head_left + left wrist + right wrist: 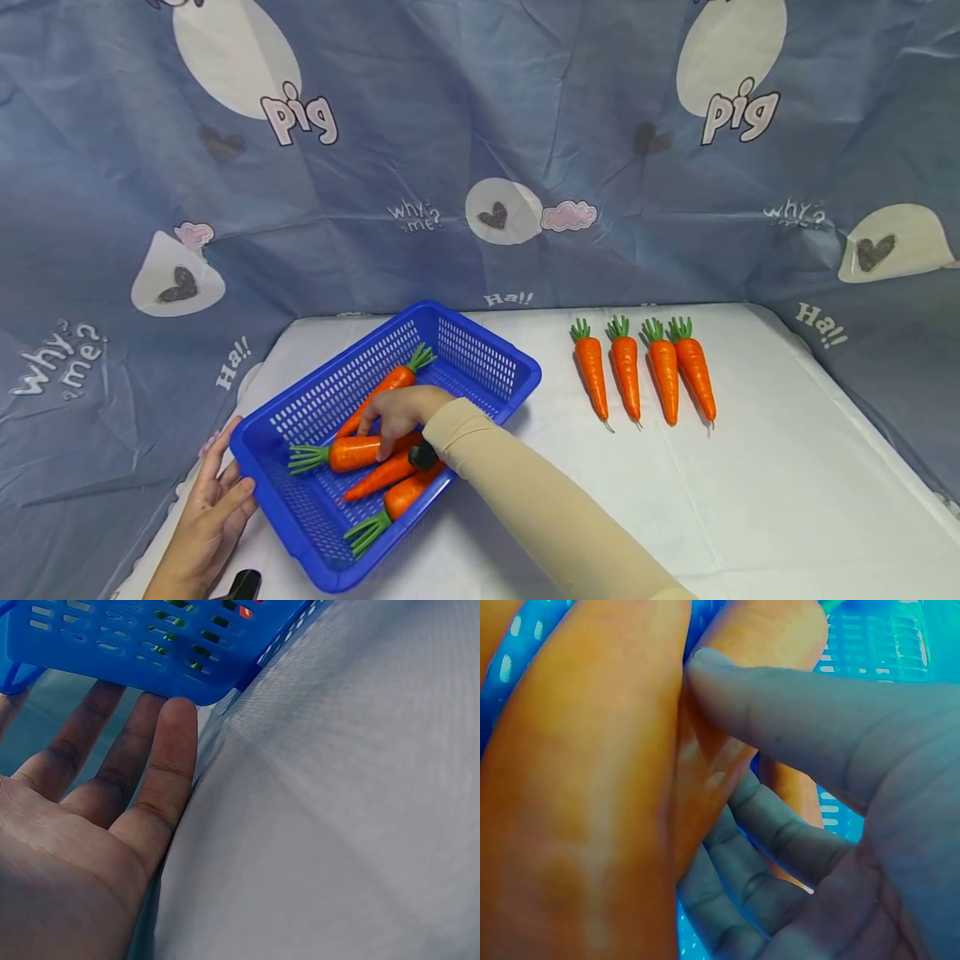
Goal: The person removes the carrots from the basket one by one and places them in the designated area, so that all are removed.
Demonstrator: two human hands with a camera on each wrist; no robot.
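Observation:
A blue perforated plastic basket (277, 508) stands angled on the left of the table, with several orange carrots with green tops inside. My right hand (401, 412) reaches into it. Thumb and fingers pinch the carrot (352, 454) whose top points left, and the right wrist view shows the thumb (735, 690) against its side. Beside the held carrot lie another carrot (390, 383) behind and a carrot (382, 477) in front, partly covered by the wrist. Outside the basket's left end, my left hand (210, 508) touches it with fairly straight fingers (169, 765).
Several more carrots (624, 375) lie side by side on the white tabletop (787, 500), right of the basket, tops toward the back. A blue-grey printed cloth (420, 150) hangs behind the table. A nearer carrot (405, 496) lies along the basket's front wall.

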